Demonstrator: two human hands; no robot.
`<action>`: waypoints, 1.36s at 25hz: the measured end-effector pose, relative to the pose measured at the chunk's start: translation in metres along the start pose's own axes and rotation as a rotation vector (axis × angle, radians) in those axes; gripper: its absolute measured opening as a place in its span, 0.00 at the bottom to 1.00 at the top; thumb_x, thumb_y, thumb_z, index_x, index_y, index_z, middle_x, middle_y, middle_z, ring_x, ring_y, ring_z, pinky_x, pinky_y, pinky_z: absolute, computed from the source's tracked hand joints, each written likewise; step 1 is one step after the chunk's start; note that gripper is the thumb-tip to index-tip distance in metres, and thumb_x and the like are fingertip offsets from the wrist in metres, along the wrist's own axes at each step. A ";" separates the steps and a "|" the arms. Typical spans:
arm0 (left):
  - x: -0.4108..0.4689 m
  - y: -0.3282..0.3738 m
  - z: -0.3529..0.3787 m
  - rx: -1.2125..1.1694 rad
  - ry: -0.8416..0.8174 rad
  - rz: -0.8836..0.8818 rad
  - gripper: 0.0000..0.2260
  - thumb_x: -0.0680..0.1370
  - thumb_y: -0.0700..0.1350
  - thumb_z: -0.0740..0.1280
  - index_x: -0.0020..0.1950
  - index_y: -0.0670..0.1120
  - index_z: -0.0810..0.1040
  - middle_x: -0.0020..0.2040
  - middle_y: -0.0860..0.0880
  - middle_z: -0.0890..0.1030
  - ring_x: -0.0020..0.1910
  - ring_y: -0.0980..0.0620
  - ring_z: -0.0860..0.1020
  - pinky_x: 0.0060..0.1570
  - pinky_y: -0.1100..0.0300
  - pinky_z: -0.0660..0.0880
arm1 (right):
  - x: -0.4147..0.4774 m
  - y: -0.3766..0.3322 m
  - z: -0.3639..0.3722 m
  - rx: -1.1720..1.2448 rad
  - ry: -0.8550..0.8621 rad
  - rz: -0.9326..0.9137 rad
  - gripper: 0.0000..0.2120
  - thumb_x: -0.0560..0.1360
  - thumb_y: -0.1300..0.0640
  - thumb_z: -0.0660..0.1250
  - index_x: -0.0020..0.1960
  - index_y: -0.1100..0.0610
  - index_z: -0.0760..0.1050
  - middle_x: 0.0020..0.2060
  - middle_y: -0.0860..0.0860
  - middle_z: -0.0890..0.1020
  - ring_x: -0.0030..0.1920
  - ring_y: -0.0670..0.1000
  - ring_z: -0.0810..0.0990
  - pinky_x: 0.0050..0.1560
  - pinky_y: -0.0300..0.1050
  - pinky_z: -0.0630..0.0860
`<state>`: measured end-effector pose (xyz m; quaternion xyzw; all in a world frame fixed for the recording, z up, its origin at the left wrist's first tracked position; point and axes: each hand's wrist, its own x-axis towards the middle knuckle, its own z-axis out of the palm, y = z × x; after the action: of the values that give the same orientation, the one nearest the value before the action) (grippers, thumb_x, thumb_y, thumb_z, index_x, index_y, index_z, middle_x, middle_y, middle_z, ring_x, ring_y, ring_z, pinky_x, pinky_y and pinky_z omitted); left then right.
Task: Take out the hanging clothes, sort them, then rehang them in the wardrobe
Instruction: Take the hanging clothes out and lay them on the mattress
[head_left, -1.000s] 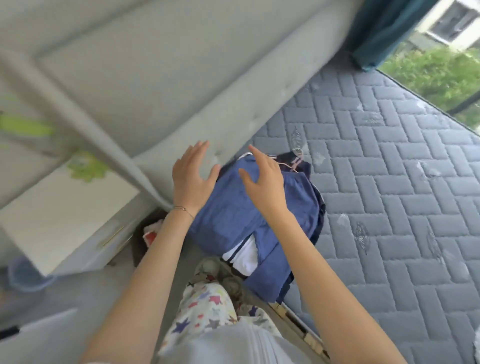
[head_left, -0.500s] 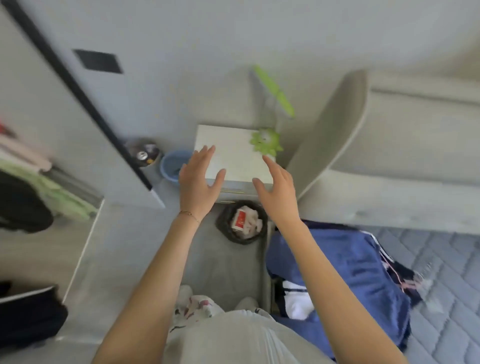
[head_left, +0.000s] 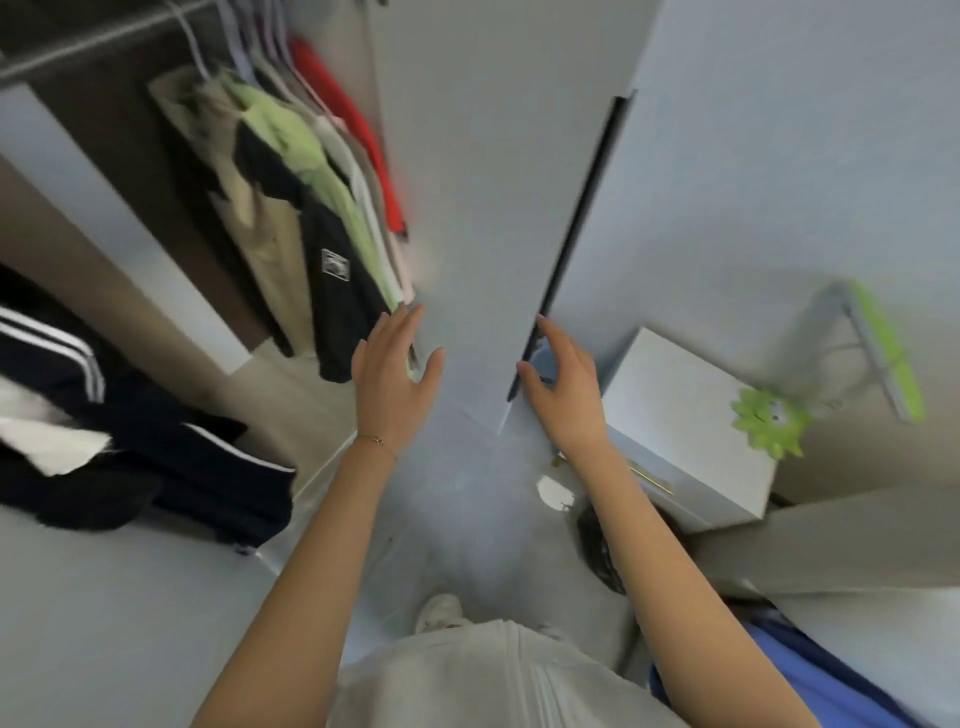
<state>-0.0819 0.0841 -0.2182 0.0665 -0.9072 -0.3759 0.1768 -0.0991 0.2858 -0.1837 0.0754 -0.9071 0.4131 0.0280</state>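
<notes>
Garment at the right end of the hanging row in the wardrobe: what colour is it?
Red. The garment shows in the head view, the only view, though slightly blurred.

I see both hands raised and empty, fingers loosely spread: the left hand (head_left: 392, 379) just beside the hems of the clothes (head_left: 311, 208) hanging on the rail (head_left: 93, 44), the right hand (head_left: 563, 389) close by the wardrobe door (head_left: 483, 182)'s dark edge.

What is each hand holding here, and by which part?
Nothing. The left hand and right hand are both open and empty, raised before the wardrobe door; neither grips the hanging clothes.
</notes>
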 end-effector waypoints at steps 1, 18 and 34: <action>0.004 -0.013 -0.012 0.015 0.023 -0.023 0.25 0.78 0.54 0.61 0.74 0.50 0.67 0.75 0.50 0.66 0.76 0.49 0.60 0.71 0.39 0.59 | 0.008 -0.012 0.015 -0.008 -0.017 -0.032 0.26 0.79 0.55 0.65 0.75 0.54 0.63 0.71 0.50 0.71 0.71 0.51 0.65 0.71 0.43 0.61; 0.117 -0.150 -0.106 0.277 0.318 -0.414 0.24 0.79 0.57 0.58 0.74 0.50 0.67 0.75 0.48 0.66 0.75 0.46 0.62 0.71 0.42 0.60 | 0.210 -0.128 0.204 -0.021 -0.446 -0.391 0.26 0.79 0.56 0.64 0.76 0.52 0.62 0.72 0.50 0.68 0.72 0.51 0.65 0.66 0.36 0.57; 0.188 -0.199 -0.130 0.244 0.393 -0.633 0.23 0.81 0.53 0.61 0.75 0.50 0.65 0.76 0.48 0.64 0.76 0.47 0.60 0.74 0.43 0.57 | 0.338 -0.171 0.298 -0.023 -0.626 -0.315 0.36 0.79 0.57 0.63 0.79 0.58 0.46 0.75 0.58 0.62 0.72 0.57 0.66 0.71 0.54 0.67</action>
<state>-0.2109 -0.1901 -0.2228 0.4341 -0.8288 -0.2814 0.2132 -0.4017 -0.0882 -0.2140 0.3371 -0.8536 0.3504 -0.1872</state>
